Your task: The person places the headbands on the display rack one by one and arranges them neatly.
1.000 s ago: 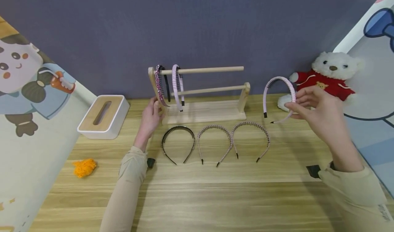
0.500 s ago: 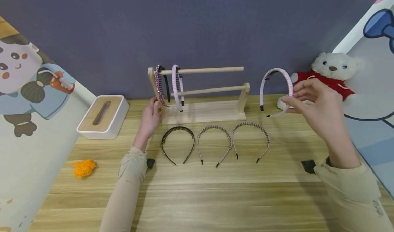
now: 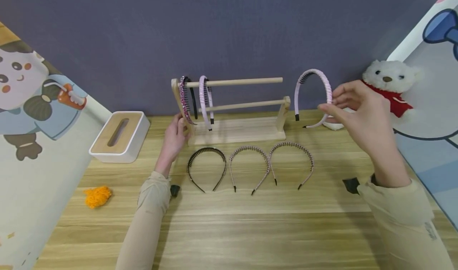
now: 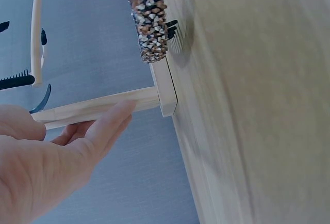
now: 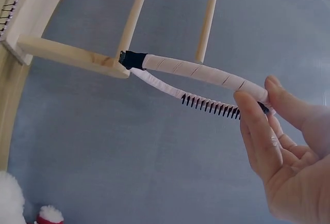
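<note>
My right hand (image 3: pixel 368 117) pinches a pale pink headband (image 3: pixel 328 88) between thumb and fingers, raised off the table to the right of the wooden headband rack (image 3: pixel 243 130). In the right wrist view, black comb teeth line the inside of this headband (image 5: pixel 201 73), and its ends are black. At the rack's left post, my left hand (image 3: pixel 174 136) grips the wood; the left wrist view has the post (image 4: pixel 87 108) between thumb and fingers. On the upper bar hang a pink glittery headband (image 3: pixel 185 99) and another pale pink headband (image 3: pixel 204 99).
Before the rack lie a black headband (image 3: pixel 207 150) and two thin beaded headbands (image 3: pixel 249 148). A tissue box (image 3: pixel 119 136) and an orange tuft (image 3: pixel 98 196) are at left. A white teddy bear (image 3: pixel 386 77) sits back right, partly behind my right hand.
My right hand has moved left and slightly up with the pale pink headband, closer to the rack's free bar end. The left hand has stayed on the post.
</note>
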A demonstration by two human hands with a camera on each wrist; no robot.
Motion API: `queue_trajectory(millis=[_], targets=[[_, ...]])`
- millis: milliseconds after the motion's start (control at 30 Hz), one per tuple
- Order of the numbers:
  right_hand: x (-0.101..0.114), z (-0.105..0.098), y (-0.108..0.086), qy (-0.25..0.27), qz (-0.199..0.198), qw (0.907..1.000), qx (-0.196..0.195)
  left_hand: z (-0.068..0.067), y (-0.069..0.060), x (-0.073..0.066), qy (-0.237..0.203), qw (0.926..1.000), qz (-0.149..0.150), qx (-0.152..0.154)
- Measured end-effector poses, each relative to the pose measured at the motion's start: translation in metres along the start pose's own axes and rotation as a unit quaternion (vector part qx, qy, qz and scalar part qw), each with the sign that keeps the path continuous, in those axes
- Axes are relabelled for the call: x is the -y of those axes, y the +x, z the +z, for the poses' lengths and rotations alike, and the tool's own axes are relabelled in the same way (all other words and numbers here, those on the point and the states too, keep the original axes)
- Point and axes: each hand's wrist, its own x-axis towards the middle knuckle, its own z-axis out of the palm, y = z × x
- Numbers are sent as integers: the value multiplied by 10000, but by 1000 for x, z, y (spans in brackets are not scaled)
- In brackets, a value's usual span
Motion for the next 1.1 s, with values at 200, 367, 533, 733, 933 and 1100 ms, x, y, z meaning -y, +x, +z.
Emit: queue_trajectory(millis=[200, 367, 533, 733, 933, 1100], targets=[[7, 6, 5, 102, -53, 9999, 32, 0, 0, 0, 50, 10000, 3, -33], [12, 11, 9, 294, -78, 9995, 28, 0, 0, 1, 13, 10000, -18, -31], [19, 16, 13, 191, -316, 9993, -69, 0, 1, 2, 63, 10000, -24, -38], [28, 26, 20, 301, -430, 9986, -10, 0, 1, 1, 193, 9998, 14, -60], [35, 36, 25, 442, -446, 9978, 195, 0, 1, 2, 98, 9999, -10, -17], [39, 44, 28, 545, -486, 9968, 329, 0, 0, 1, 90, 10000, 12, -7]])
